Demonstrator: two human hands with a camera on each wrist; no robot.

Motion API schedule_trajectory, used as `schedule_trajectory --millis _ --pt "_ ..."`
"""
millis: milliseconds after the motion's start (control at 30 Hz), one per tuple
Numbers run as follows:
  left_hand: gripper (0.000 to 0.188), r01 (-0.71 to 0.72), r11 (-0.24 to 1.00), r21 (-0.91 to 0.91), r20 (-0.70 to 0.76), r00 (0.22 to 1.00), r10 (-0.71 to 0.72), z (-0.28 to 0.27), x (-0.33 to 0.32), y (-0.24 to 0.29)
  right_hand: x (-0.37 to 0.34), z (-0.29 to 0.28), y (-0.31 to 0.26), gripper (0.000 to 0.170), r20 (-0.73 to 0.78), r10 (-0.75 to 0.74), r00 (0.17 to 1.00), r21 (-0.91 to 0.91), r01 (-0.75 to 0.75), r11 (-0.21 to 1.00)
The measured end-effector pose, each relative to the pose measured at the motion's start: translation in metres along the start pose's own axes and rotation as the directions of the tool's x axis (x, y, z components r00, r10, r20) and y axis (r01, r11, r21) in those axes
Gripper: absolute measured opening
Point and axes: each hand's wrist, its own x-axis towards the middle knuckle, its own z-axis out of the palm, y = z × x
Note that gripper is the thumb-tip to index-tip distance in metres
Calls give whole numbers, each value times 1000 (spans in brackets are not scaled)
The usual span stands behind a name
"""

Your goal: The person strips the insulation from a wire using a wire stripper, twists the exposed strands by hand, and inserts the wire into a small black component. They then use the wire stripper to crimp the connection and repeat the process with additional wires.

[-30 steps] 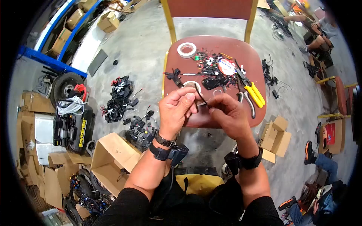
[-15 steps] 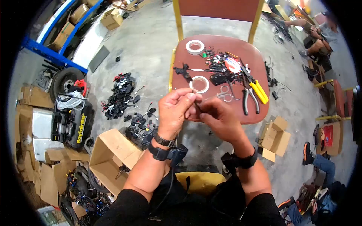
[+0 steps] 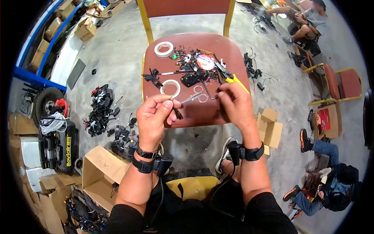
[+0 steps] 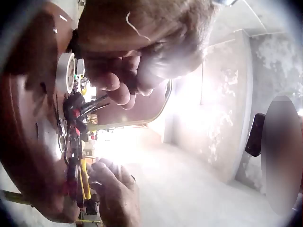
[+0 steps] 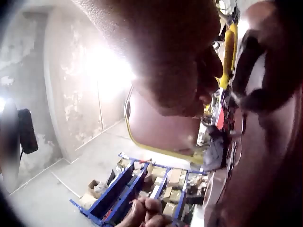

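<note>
My left hand (image 3: 156,117) pinches a short black cable (image 3: 178,114) between thumb and fingers, over the front of the chair seat (image 3: 191,117). A dark end of the cable sticks out below the fingers; the rest is hidden in the hand. My right hand (image 3: 237,103) hovers over the seat's right side, fingers loosely bent, with fingertips close to the pliers with yellow handles (image 3: 242,82). It covers most of a second pair of pliers with dark handles. Small scissors (image 3: 196,94) lie between the hands, beside a white tape roll (image 3: 170,88).
Another tape roll (image 3: 163,49) and a heap of small connectors (image 3: 187,58) lie farther back on the seat. Piles of black cable parts (image 3: 102,111) cover the floor at left. Open cardboard boxes (image 3: 103,169) stand on both sides. Two other people sit at right.
The right hand has left the cable and moved right to the pliers. My left hand keeps the cable. The head view has shifted, so the chair appears farther left.
</note>
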Motion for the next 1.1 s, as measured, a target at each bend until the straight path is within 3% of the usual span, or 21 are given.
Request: schedule_trajectory --millis 67,300,600,700,733,867,967,1100 --pt "13 19 1000 -2 10 1000 -19 2 -1 -2 4 -17 16 20 -69 -54 996 -212 38 977" --pt "11 115 991 73 43 992 -118 8 -3 -5 4 -18 38 31 -21 22 1000 -412 -28 911" --pt "10 164 974 153 62 983 -175 7 -5 -6 9 -16 50 23 -53 49 997 -349 -64 935" --pt "11 177 975 131 69 980 -187 7 -5 -7 11 -16 53 20 -116 257 959 -68 -266 962" --pt "12 182 977 116 73 979 -191 6 -5 -7 11 -17 57 21 -181 223 958 -93 -243 966" --pt "10 185 970 155 55 979 -195 7 -4 -5 12 -25 84 22 -123 402 907 249 -364 898" --pt "10 183 971 155 58 979 -194 7 -4 -3 12 -34 75 24 -88 481 873 402 -411 819" --pt "11 165 975 148 60 983 -175 6 -4 -2 11 -40 51 27 -11 454 891 851 -231 473"
